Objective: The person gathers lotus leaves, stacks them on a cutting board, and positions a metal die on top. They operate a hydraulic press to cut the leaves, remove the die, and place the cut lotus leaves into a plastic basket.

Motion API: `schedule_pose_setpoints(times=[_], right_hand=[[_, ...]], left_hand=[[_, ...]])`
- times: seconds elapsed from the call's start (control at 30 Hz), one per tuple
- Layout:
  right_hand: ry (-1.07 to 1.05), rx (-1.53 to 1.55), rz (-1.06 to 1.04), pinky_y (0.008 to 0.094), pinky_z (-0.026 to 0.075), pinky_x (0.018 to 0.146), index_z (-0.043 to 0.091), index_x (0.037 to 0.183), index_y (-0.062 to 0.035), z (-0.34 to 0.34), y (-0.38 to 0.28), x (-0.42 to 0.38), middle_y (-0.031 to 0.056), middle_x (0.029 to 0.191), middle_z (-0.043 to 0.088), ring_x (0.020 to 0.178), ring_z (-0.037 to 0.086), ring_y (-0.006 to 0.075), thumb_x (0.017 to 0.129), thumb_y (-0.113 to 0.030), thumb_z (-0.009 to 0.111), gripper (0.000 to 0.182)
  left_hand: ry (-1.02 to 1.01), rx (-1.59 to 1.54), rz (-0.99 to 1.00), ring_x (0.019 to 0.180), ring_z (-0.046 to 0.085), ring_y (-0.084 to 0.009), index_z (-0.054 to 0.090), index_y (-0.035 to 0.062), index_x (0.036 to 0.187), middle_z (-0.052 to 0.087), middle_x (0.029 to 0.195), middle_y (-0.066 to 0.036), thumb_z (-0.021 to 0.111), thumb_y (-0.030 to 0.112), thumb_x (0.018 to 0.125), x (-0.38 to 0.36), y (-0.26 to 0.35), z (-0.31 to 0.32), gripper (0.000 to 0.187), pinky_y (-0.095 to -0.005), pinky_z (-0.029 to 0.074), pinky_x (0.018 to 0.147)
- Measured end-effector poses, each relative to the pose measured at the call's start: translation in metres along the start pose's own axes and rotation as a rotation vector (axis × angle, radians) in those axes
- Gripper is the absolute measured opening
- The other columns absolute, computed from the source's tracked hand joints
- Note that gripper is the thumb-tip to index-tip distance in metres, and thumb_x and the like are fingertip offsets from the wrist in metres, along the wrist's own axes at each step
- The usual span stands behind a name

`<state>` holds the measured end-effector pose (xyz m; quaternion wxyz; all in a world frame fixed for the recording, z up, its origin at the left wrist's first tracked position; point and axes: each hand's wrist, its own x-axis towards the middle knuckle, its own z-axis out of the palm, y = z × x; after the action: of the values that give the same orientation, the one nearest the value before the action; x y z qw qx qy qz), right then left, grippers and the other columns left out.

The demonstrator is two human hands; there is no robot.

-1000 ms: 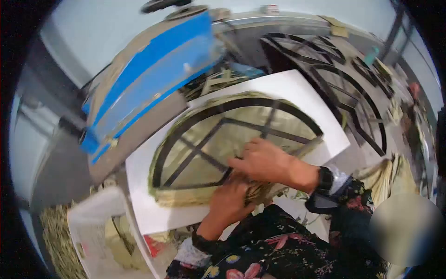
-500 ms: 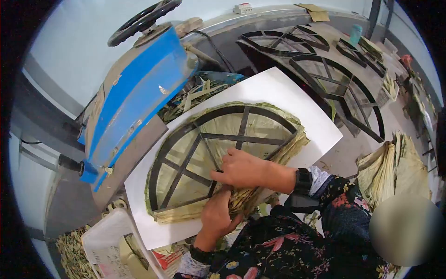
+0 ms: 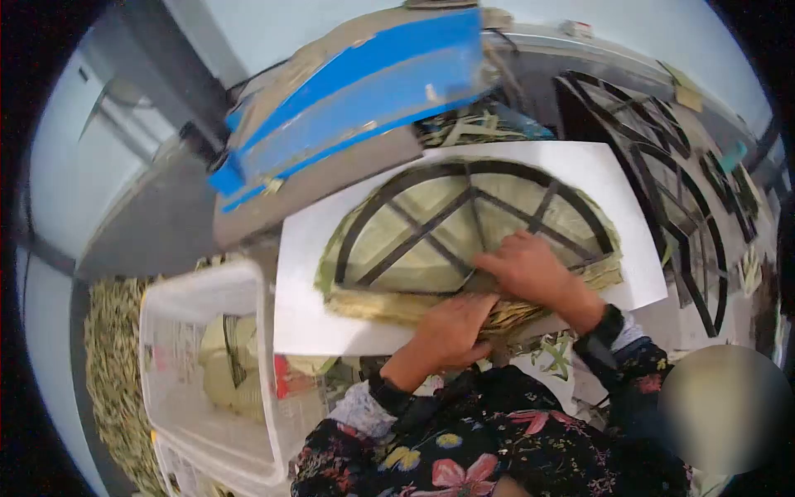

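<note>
A black metal frame (image 3: 424, 229), half-round with crossing bars, lies on a thick stack of pale green leaves (image 3: 373, 305). The stack rests on a white board (image 3: 300, 273). My left hand (image 3: 451, 331) is at the stack's straight front edge, its thumb side near the frame's lower bar; part of its fingers is hidden. My right hand (image 3: 534, 269) lies over the frame near the middle of that edge, fingers bent on the bars. Whether either hand grips the frame or the leaves cannot be made out.
A blue machine (image 3: 356, 91) stands behind the board. At left are a white plastic bin (image 3: 269, 373) holding leaf pieces and a heap of leaf scraps (image 3: 112, 373). More black frames (image 3: 683, 219) lie at right. A blurred round patch covers the lower right.
The camera view has turned, so the board, stack and frame appear rotated and further right, and more of the bin shows. Both hands remain at the frame's straight edge.
</note>
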<state>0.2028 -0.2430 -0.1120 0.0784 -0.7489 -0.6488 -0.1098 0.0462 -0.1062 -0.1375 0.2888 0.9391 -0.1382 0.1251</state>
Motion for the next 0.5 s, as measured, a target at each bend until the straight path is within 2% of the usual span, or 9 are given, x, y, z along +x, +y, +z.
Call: schedule_pose_setpoints(times=[0.03, 0.07, 0.1, 0.13, 0.17, 0.23, 0.3, 0.37, 0.5], right_hand=[[-0.011, 0.012, -0.033, 0.0381, 0.043, 0.073, 0.058, 0.103, -0.0133, -0.004, -0.003, 0.001, 0.0038, 0.073, 0.057, 0.075, 0.057, 0.0243, 0.069, -0.018, 0.065, 0.036], [0.089, 0.064, 0.000, 0.0387, 0.044, 0.074, 0.058, 0.103, -0.0114, -0.008, -0.005, 0.003, 0.0059, 0.078, 0.057, 0.076, 0.057, 0.0260, 0.070, -0.019, 0.066, 0.035], [0.188, 0.117, 0.037, 0.0394, 0.045, 0.075, 0.058, 0.103, -0.0096, -0.015, -0.009, 0.006, 0.0080, 0.082, 0.058, 0.078, 0.056, 0.0278, 0.071, -0.021, 0.068, 0.035], [0.173, 0.125, 0.011, 0.0394, 0.045, 0.075, 0.058, 0.103, -0.0096, -0.025, -0.019, 0.008, 0.0080, 0.082, 0.058, 0.078, 0.056, 0.0278, 0.071, -0.021, 0.068, 0.035], [0.125, 0.200, 0.081, 0.0397, 0.046, 0.073, 0.059, 0.101, -0.0088, -0.035, -0.034, 0.005, 0.0095, 0.085, 0.058, 0.080, 0.057, 0.0286, 0.073, -0.024, 0.067, 0.033], [0.063, 0.277, 0.146, 0.0401, 0.048, 0.072, 0.060, 0.100, -0.0081, -0.045, -0.057, -0.001, 0.0111, 0.088, 0.058, 0.082, 0.057, 0.0294, 0.075, -0.028, 0.066, 0.032], [-0.192, 0.084, 0.070, 0.0388, 0.050, 0.067, 0.061, 0.089, -0.0066, -0.049, -0.073, -0.001, 0.0099, 0.086, 0.058, 0.081, 0.058, 0.0292, 0.076, -0.031, 0.065, 0.028], [-0.197, 0.060, 0.050, 0.0387, 0.050, 0.067, 0.060, 0.086, -0.0066, -0.041, -0.072, -0.001, 0.0099, 0.085, 0.058, 0.081, 0.058, 0.0289, 0.075, -0.033, 0.066, 0.029], [-0.196, 0.028, 0.070, 0.0372, 0.050, 0.066, 0.060, 0.083, -0.0067, -0.035, -0.070, 0.001, 0.0089, 0.078, 0.057, 0.079, 0.058, 0.0273, 0.073, -0.037, 0.067, 0.032]], left_hand=[[-0.003, -0.041, 0.007, 0.100, 0.056, -0.0366, 0.045, -0.0020, 0.120, 0.057, 0.111, -0.021, 0.071, 0.031, 0.071, -0.004, -0.001, 0.000, 0.064, -0.0443, 0.044, 0.088], [0.174, -0.055, 0.126, 0.098, 0.058, -0.0347, 0.047, -0.0006, 0.119, 0.058, 0.109, -0.021, 0.071, 0.022, 0.071, -0.010, 0.001, -0.002, 0.058, -0.0428, 0.046, 0.085], [0.194, -0.056, 0.099, 0.098, 0.058, -0.0347, 0.047, -0.0006, 0.119, 0.058, 0.109, -0.021, 0.071, 0.022, 0.071, -0.021, 0.004, -0.004, 0.058, -0.0428, 0.046, 0.085], [0.281, -0.030, 0.148, 0.096, 0.058, -0.0336, 0.048, 0.0001, 0.117, 0.058, 0.107, -0.020, 0.071, 0.017, 0.070, -0.032, 0.006, -0.006, 0.055, -0.0417, 0.047, 0.083], [0.362, -0.004, 0.199, 0.094, 0.059, -0.0324, 0.049, 0.0008, 0.115, 0.058, 0.105, -0.020, 0.071, 0.012, 0.069, -0.044, 0.008, -0.006, 0.052, -0.0406, 0.048, 0.082], [0.377, -0.006, 0.144, 0.090, 0.060, -0.0312, 0.051, 0.0021, 0.112, 0.059, 0.101, -0.019, 0.070, 0.009, 0.069, -0.065, 0.009, -0.002, 0.048, -0.0399, 0.049, 0.079], [0.388, -0.009, 0.107, 0.086, 0.061, -0.0299, 0.053, 0.0033, 0.110, 0.061, 0.097, -0.017, 0.069, 0.007, 0.069, -0.081, 0.006, 0.010, 0.044, -0.0393, 0.049, 0.077], [0.260, -0.141, 0.047, 0.077, 0.062, -0.0291, 0.057, 0.0050, 0.107, 0.062, 0.085, -0.013, 0.065, 0.006, 0.070, -0.095, 0.000, 0.031, 0.038, -0.0396, 0.050, 0.073], [0.218, -0.236, -0.053, 0.072, 0.062, -0.0293, 0.059, 0.0053, 0.105, 0.063, 0.081, -0.013, 0.062, 0.007, 0.076, -0.097, 0.007, 0.044, 0.029, -0.0373, 0.051, 0.069]])
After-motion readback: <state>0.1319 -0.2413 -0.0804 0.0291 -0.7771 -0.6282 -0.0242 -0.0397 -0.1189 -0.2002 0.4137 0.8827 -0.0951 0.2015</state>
